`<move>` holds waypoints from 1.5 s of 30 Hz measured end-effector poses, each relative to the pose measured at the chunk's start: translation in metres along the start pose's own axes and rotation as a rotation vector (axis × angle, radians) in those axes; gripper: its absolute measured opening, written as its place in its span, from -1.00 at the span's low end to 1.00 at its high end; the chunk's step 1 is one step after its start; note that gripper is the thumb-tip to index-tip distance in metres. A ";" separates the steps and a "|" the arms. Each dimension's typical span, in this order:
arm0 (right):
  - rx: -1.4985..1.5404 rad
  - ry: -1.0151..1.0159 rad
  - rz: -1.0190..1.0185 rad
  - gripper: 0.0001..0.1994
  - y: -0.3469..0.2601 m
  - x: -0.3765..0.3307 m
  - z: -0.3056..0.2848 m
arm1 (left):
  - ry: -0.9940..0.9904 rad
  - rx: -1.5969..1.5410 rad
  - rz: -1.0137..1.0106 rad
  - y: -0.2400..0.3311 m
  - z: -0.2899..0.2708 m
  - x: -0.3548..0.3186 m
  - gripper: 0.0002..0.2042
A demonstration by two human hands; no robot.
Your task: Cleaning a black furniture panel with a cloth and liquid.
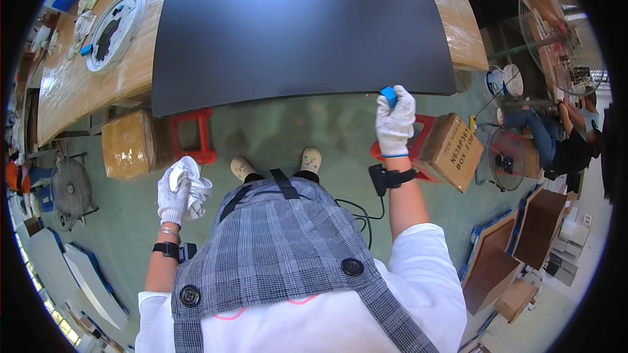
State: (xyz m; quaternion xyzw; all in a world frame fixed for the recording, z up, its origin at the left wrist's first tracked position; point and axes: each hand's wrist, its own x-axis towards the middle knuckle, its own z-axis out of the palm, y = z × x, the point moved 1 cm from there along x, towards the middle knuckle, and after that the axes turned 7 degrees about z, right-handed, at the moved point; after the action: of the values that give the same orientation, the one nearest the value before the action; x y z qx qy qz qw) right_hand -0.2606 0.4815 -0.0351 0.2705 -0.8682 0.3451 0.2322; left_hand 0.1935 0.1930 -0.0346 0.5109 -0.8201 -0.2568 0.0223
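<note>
A large flat black panel (pixel 301 33) lies on the table in front of me, its near edge slightly curved in this view. My right hand (pixel 396 121), in a white glove, pinches a small blue block (pixel 389 96) right at the panel's near edge, toward its right corner. Whether the block touches the panel I cannot tell. Down at my left side, my gloved left hand (pixel 173 197) is closed around a crumpled white cloth (pixel 191 183), away from the panel.
On the table's left part stands a round white lid-like tray (pixel 139 19) with black residue. Red stools (pixel 208 137) and cardboard boxes (pixel 454 150) stand below the table edge. Fans (pixel 70 189) are on both sides. A seated person (pixel 569 134) is at the far right.
</note>
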 end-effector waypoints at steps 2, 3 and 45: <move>0.029 -0.060 -0.056 -0.64 -0.041 -0.008 0.014 | 0.008 -0.033 0.029 -0.005 -0.001 0.007 -0.44; 0.103 -0.091 -0.070 -0.64 -0.063 -0.013 0.021 | 0.005 -0.022 0.041 -0.010 0.001 0.009 -0.44; 0.110 -0.297 -0.397 -0.64 -0.178 -0.033 0.073 | 0.060 -0.272 -0.282 -0.149 0.026 -0.011 -0.43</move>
State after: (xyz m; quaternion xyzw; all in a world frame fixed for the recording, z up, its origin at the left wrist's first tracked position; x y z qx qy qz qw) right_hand -0.1396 0.3286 -0.0181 0.4959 -0.8024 0.2961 0.1503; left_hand 0.3144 0.1606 -0.1207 0.6202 -0.6973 -0.3506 0.0793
